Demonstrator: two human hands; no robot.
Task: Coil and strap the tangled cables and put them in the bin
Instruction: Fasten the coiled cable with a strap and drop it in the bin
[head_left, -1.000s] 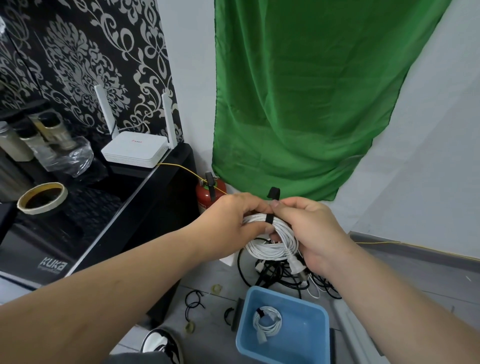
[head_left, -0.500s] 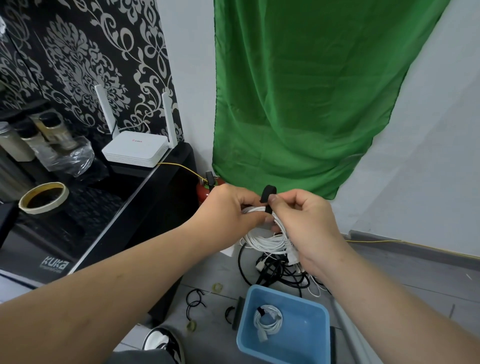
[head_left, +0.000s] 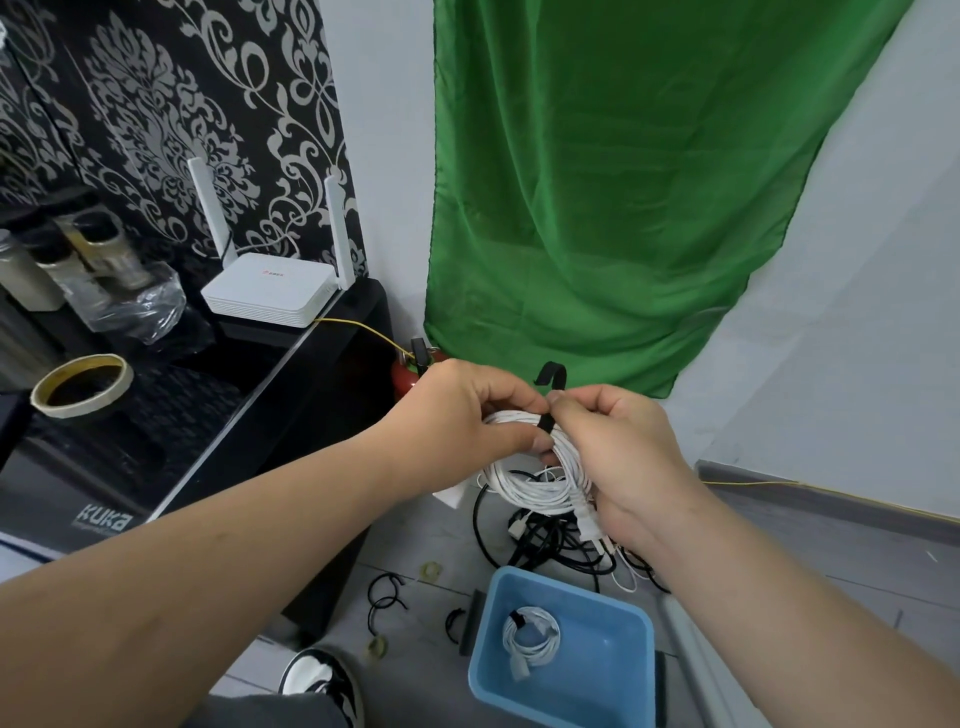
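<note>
Left hand (head_left: 467, 415): fingers curled round the white cable coil (head_left: 524, 488), held above the floor.
Right hand (head_left: 618, 447): fingers pinch the black strap (head_left: 546, 400) wrapped over the coil's top.
Bin (head_left: 597, 675): on the floor, nearer, holding a small strapped coil (head_left: 530, 631).

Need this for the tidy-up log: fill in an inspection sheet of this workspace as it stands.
Surface: grey tiled floor.
Job's things: white cable coil held up, black strap wrapped round it; blue bin holds one strapped white coil.
Clutter: loose black straps on floor left of bin; tape roll on black cabinet.
Grippers: left hand grips the coil; right hand pinches the strap.
Cables: tangled black and white cables on floor behind bin; yellow wire runs off white router.
Surroundings: green cloth on wall; red fire extinguisher below it.
</note>
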